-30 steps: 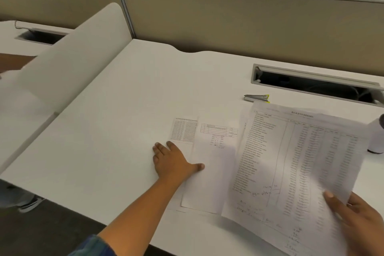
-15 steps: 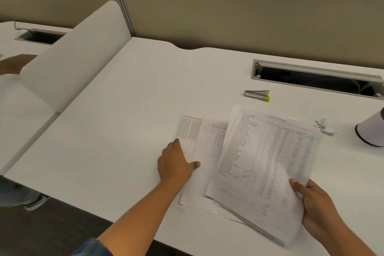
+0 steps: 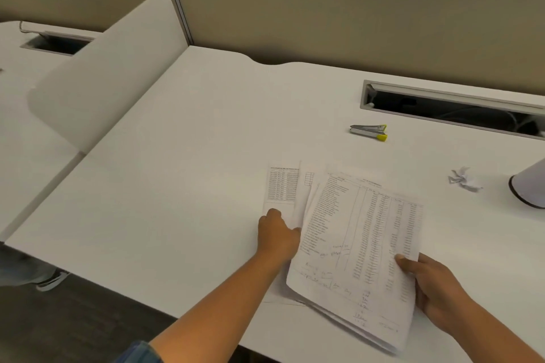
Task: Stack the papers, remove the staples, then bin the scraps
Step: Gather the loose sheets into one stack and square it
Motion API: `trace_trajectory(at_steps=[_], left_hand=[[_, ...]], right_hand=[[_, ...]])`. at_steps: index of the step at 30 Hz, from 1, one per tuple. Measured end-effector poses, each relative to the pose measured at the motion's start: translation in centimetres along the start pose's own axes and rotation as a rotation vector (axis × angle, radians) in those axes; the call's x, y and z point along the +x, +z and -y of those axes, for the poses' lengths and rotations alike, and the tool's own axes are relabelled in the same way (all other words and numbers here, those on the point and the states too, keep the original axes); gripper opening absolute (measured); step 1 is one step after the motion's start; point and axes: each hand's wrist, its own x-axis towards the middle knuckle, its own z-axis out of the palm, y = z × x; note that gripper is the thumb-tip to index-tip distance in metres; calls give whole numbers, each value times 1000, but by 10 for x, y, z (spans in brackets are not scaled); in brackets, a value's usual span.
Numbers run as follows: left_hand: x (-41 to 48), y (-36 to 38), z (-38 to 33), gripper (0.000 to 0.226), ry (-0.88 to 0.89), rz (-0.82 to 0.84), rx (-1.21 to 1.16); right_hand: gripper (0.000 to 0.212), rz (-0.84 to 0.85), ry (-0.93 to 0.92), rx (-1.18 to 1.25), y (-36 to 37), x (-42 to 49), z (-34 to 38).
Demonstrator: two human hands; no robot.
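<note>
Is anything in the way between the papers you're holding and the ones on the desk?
Nothing visible. The bundle in the right hand overlaps the flat sheets; the left hand rests on them, left of the bundle.

White bench (image 3: pixel 191 186), slot (image 3: pixel 442 109) cut in at upper right. Fanned papers (image 3: pixel 354 244) at lower centre; staple remover (image 3: pixel 368 132) above them, well apart; crumpled scrap (image 3: pixel 464 180) at right, near a dark-rimmed white container (image 3: pixel 530 186) at the frame's right edge.

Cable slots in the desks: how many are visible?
2. One cable slot lies at the back right of the near desk, beyond the staple remover; the other is in the neighbouring desk, far left.
</note>
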Motion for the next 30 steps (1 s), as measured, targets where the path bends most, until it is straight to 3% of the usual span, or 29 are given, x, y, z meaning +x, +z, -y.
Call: trace_trajectory(at_steps=[3, 6, 9, 11, 16, 22, 25, 27, 30], left_hand=[[6, 2, -2, 22, -62, 58, -132], [10, 3, -10, 28, -179, 236, -324], [13, 5, -17, 14, -198, 378, -318], [14, 4, -20, 12, -128, 322, -309], [26, -8, -11, 48, -81, 172, -234], [28, -17, 4, 46, -87, 102, 33], [31, -25, 0, 37, 15, -43, 270], [38, -34, -9, 37, 74, -125, 270], [62, -42, -24, 56, 159, -154, 257]], right_hand=[[26, 13, 17, 6, -3, 4, 0], [24, 21, 17, 6, -4, 5, -1], [25, 23, 19, -6, -5, 5, -2], [24, 25, 19, -6, -5, 5, -2], [23, 31, 21, 32, -8, 3, -1], [22, 36, 24, 41, -8, 3, -1], [22, 38, 31, 50, -9, 5, -1], [23, 41, 36, 55, -9, 6, -1], [24, 37, 47, 63, -9, 7, 0]])
